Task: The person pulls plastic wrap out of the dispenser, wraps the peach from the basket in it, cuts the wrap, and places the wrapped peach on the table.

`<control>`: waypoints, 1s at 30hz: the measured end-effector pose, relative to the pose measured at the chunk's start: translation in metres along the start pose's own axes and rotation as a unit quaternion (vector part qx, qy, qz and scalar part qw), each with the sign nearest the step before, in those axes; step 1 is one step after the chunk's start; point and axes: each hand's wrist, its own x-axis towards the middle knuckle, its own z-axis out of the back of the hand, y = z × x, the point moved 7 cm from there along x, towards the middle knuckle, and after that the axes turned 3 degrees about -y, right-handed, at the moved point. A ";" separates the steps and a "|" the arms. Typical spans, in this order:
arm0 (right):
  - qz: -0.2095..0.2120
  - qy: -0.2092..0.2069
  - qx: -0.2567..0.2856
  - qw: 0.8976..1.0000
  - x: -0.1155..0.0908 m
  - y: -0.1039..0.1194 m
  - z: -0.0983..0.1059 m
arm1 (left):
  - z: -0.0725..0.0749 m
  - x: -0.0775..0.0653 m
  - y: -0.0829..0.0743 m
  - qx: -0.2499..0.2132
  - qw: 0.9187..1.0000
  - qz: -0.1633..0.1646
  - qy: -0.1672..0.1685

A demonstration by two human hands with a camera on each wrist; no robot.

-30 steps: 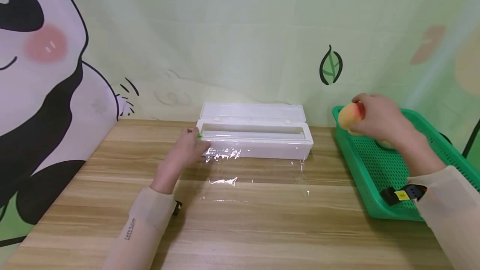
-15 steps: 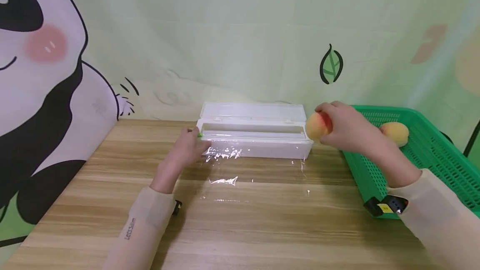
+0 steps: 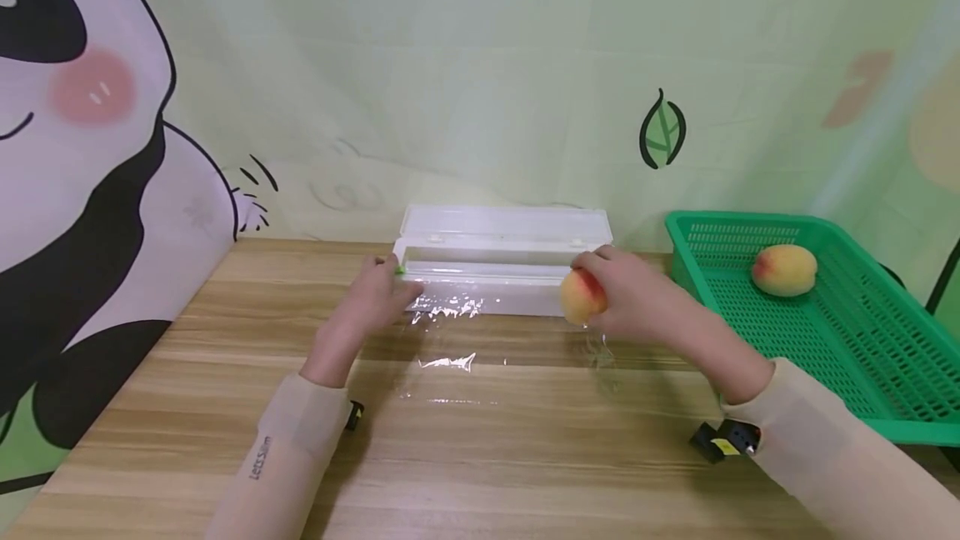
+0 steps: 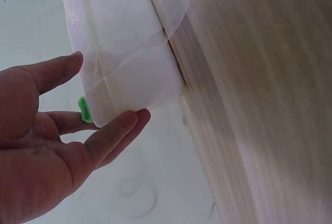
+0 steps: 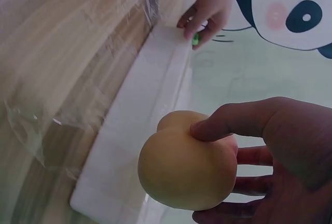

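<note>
My right hand point(image 3: 633, 294) grips a yellow-and-red peach point(image 3: 582, 297), thumb on one side and fingers on the other. The peach is over the right front of a white cling film dispenser point(image 3: 495, 300), whose lid point(image 3: 506, 225) stands raised. Clear cling film point(image 3: 450, 362) hangs from its front and spreads over the table. My left hand point(image 3: 371, 294) rests at the dispenser's left end, beside the green slide cutter point(image 4: 84, 110). In the left wrist view its fingers point(image 4: 116, 133) are nearly straight against that end, and the thumb is near the top edge.
A green plastic basket point(image 3: 731, 344) stands at the right with another peach point(image 3: 784, 270) in it. The wooden table point(image 3: 525, 473) reaches back to a printed panda backdrop point(image 3: 525, 107) behind the dispenser.
My right hand has carried the peach left and down, out of the basket to the front of the dispenser. The left hand has stayed in place.
</note>
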 end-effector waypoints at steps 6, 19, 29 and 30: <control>0.002 0.021 0.016 1.000 0.004 0.015 -0.023 | 0.000 0.000 0.001 0.004 1.000 0.002 0.001; 0.034 0.050 0.035 0.998 0.008 0.046 -0.062 | -0.001 -0.001 0.002 0.006 1.000 0.003 0.000; 0.054 0.034 0.025 0.998 0.012 0.064 -0.077 | 0.000 0.000 0.002 0.002 1.000 -0.003 -0.008; 0.057 0.032 0.025 0.998 0.012 0.065 -0.078 | 0.000 0.000 0.002 0.001 1.000 -0.006 -0.008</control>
